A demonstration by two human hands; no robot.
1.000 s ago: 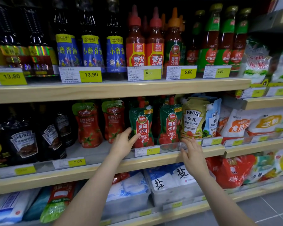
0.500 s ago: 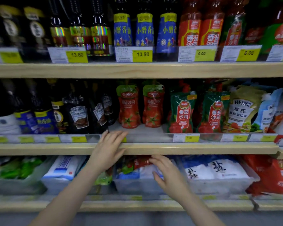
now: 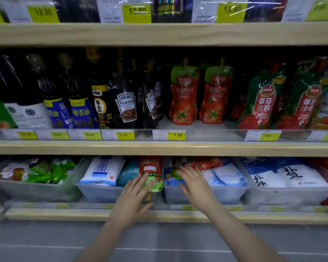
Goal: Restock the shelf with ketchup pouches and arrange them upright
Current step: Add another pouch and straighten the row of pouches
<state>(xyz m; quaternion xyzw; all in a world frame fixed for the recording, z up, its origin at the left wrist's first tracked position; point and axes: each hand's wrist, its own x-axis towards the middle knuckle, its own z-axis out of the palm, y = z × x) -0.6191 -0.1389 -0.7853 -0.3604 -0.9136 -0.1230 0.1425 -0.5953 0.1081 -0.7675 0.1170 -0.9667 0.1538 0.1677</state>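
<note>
Two red ketchup pouches (image 3: 184,95) with green tops stand upright at the back of the middle shelf (image 3: 159,148), above the 7.90 tag. On the bottom shelf another red ketchup pouch (image 3: 151,167) lies upside down between two clear bins, its green end hanging forward. My left hand (image 3: 133,197) rests flat against that green end, fingers spread. My right hand (image 3: 193,184) reaches over the rim of the clear bin (image 3: 206,193) onto more red pouches (image 3: 206,163) lying on white bags; its fingers are spread and hold nothing.
Dark sauce bottles (image 3: 125,103) fill the middle shelf's left side. Green-and-red ketchup pouches (image 3: 261,103) stand at its right. White salt bags (image 3: 284,176) and green packets (image 3: 45,171) lie in bins along the bottom shelf. Grey floor lies below.
Both hands dropped from the middle shelf's front edge to the bottom shelf. My view moved down and left with them. The left hand now touches the upside-down pouch.
</note>
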